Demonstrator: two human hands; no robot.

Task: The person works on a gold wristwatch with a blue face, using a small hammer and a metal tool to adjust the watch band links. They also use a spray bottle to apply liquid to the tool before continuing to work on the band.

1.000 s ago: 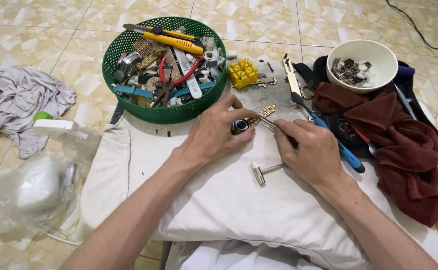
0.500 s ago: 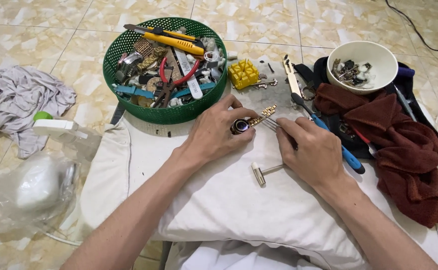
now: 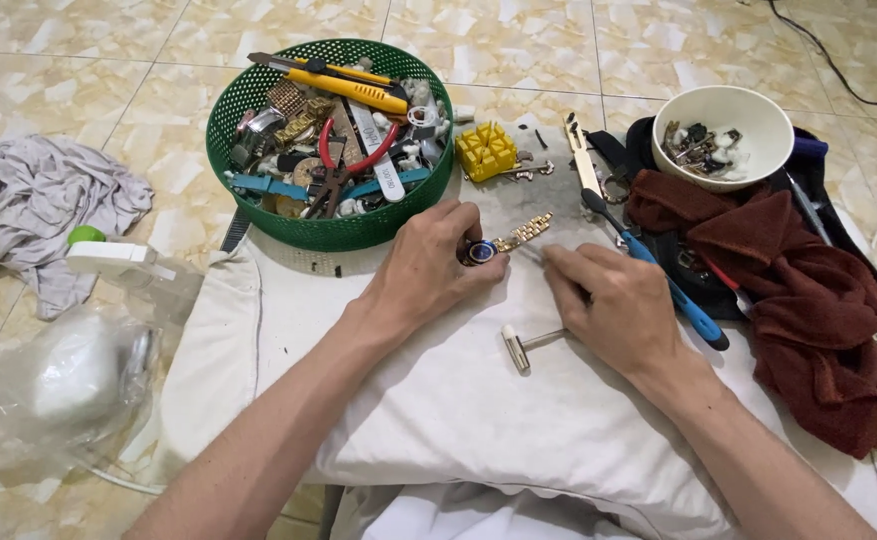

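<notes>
Nearest me, a small hammer (image 3: 524,346) lies on the white cushion (image 3: 438,400), just beside my right hand (image 3: 623,305). That hand is curled, fingertips pressed to the cloth; whether it pinches a thin tool I cannot tell. My left hand (image 3: 426,265) grips a blue-faced watch (image 3: 480,251) at the cushion's middle, its gold bracelet (image 3: 523,232) trailing toward the right. Beyond sit a green basket (image 3: 258,215) of tools, a yellow block (image 3: 485,150), a white bowl (image 3: 748,175) and a maroon towel (image 3: 808,290).
</notes>
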